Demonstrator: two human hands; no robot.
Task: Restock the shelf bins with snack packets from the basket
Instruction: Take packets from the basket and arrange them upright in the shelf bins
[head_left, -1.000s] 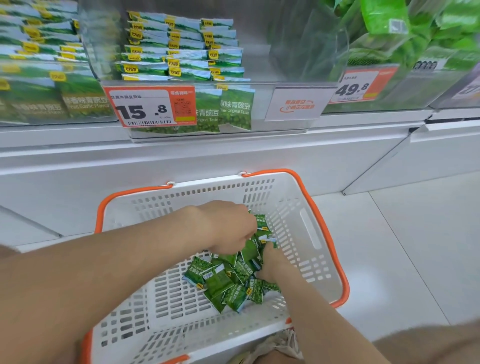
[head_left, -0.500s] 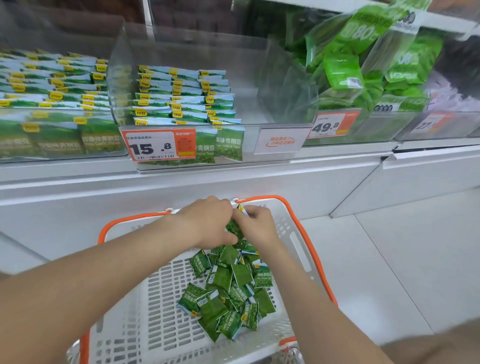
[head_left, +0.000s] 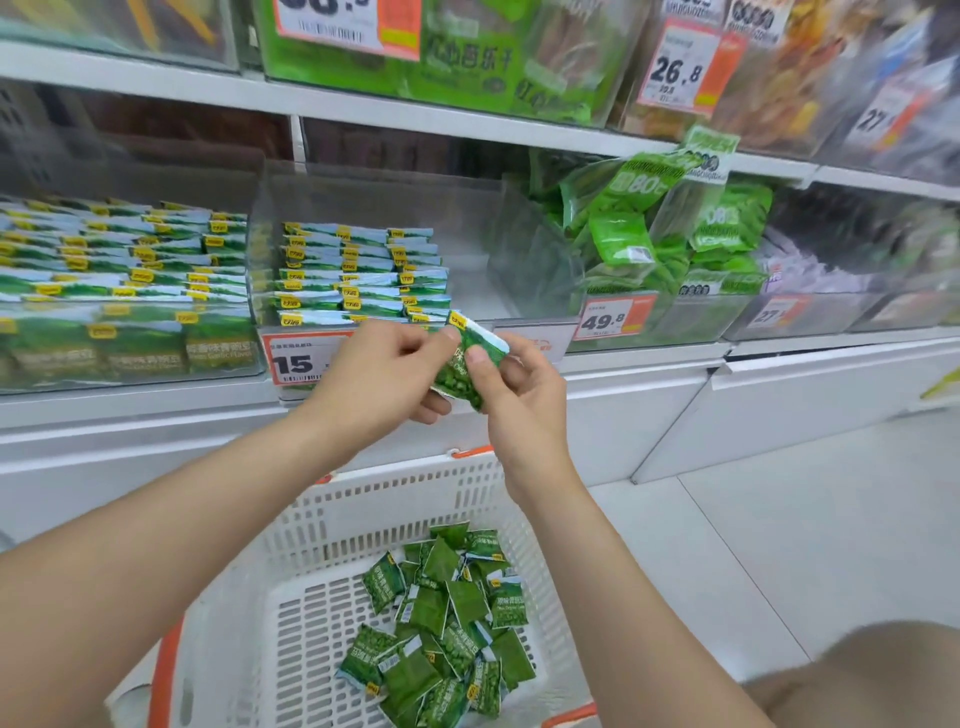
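Both hands (head_left: 379, 374) (head_left: 524, 387) pinch a packet (head_left: 464, 375); price tag (head_left: 296, 358) half-hidden.

Green packets (head_left: 441, 634) loose in white basket (head_left: 389, 499)

The bare left forearm (head_left: 156, 545) is seen uncovered along all of its visible length, from the lower left of the frame toward the centre. The bare right forearm (head_left: 613, 582) is seen likewise from the bottom edge, right of centre. The left hand (head_left: 379, 384) and right hand (head_left: 519, 400) are ungloved. A short, trimmed nail is shown on the right thumb (head_left: 475, 356). A blurred rounded shape (head_left: 872, 675) in the lower right corner cannot be told as cloth or limb.
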